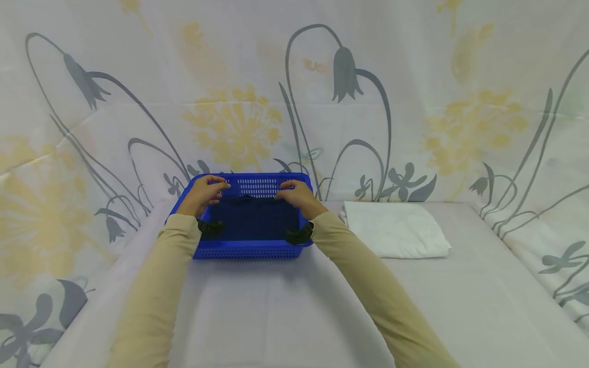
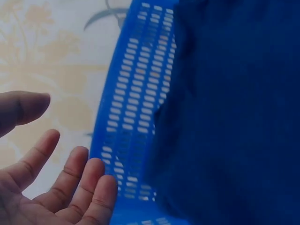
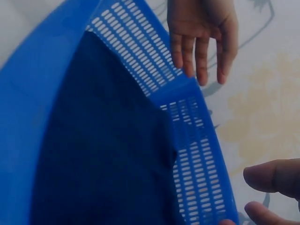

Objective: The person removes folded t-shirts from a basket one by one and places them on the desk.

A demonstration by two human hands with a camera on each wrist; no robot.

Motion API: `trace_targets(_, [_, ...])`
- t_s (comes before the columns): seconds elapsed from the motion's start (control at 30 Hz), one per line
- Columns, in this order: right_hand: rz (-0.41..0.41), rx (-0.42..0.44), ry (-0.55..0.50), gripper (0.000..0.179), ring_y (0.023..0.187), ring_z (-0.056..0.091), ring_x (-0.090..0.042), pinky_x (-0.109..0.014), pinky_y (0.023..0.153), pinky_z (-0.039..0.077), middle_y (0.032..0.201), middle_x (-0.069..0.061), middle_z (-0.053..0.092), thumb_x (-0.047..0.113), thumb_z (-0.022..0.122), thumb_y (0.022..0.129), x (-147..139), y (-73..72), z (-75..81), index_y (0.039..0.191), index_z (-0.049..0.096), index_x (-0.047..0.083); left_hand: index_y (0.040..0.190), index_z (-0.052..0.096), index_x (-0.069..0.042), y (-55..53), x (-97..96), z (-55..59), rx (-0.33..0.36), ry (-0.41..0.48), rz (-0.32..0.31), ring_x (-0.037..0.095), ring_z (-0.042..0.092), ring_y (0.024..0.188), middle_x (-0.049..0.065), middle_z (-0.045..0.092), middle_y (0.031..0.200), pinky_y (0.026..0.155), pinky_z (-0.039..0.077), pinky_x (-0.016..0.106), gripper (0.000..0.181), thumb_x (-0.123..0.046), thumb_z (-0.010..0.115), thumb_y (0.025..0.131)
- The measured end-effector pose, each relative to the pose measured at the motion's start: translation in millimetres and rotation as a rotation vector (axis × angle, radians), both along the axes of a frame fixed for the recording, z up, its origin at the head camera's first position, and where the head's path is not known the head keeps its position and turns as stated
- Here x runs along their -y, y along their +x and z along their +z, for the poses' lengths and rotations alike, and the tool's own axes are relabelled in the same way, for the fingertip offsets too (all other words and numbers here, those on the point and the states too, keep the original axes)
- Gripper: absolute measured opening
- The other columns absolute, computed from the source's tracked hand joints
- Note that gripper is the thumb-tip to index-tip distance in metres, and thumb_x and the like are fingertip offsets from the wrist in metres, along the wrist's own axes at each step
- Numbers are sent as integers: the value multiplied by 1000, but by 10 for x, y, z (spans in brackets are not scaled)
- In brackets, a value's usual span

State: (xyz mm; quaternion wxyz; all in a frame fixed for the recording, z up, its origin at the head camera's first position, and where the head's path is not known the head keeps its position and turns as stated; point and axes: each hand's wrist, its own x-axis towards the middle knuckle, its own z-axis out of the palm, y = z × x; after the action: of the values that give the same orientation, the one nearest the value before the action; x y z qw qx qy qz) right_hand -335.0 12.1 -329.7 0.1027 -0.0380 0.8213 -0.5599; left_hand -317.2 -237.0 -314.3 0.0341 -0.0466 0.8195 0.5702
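A blue plastic basket (image 1: 248, 250) with slotted walls stands on the table, and a dark navy folded cloth (image 1: 253, 220) lies inside it. Over the basket's left part is my left hand (image 1: 204, 194), its fingers relaxed and holding nothing; the left wrist view shows the thumb and fingers (image 2: 96, 187) apart beside the slotted wall. My right hand (image 1: 298, 197) hovers over the right part, likewise without anything in its grasp. In the right wrist view its thumb (image 3: 272, 176) and a finger are spread near the rim, and the left hand hangs at the far corner.
To the right of the basket a folded white cloth (image 1: 395, 230) lies on the white-covered table (image 1: 267, 317). Behind the table hangs a curtain (image 1: 294, 128) printed with grey and yellow flowers, which also runs along both sides.
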Motion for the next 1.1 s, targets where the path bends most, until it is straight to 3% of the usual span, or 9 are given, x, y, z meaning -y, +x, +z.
trace_targets(0.13, [3,12,16,53,124,46,-33,-46,100,39,140,-13,48,17,69,87,33,-46,-32,137,54,5,146,33,4,-31,54,-51,45,2,-5,31,44,115,22,33,148,104,35,44,55,-18,54,100])
trace_targets(0.4, [-37,21,57,57,127,44,-34,-44,102,37,140,-17,48,14,70,84,107,-102,-115,137,53,3,149,27,4,-56,163,-151,129,-13,16,43,33,133,27,29,150,107,31,48,59,-16,52,99])
trace_targets(0.6, [-39,43,103,60,127,44,-35,-44,102,37,139,-19,47,13,71,83,149,-104,-166,138,49,0,151,25,1,-57,197,-208,234,-55,-40,43,33,133,29,26,151,104,35,47,65,-21,55,98])
trace_targets(0.7, [-24,58,90,63,129,42,-36,-45,103,36,140,-20,45,13,70,83,166,-106,-191,139,46,-2,148,34,-4,-87,257,-272,253,-62,-59,38,46,118,30,34,144,89,45,41,66,-28,63,93])
trace_targets(0.87, [-11,93,61,66,131,38,-37,-46,105,34,143,-20,42,12,70,84,177,-139,-270,141,41,-3,148,31,-3,-107,287,-356,279,-100,-41,33,45,109,30,32,142,80,46,37,67,-29,61,94])
trace_targets(0.9, [-11,97,62,66,131,39,-37,-46,105,34,143,-20,42,12,70,84,177,-150,-287,141,42,-3,151,24,-1,-100,270,-353,292,-114,-36,35,41,114,30,26,147,84,44,39,69,-27,56,96])
trace_targets(1.1, [-14,140,103,66,133,37,-38,-50,105,33,145,-18,40,16,70,86,174,-194,-321,142,41,-1,154,15,-1,-123,267,-352,303,-117,-72,44,31,130,32,18,151,96,41,47,72,-26,52,98])
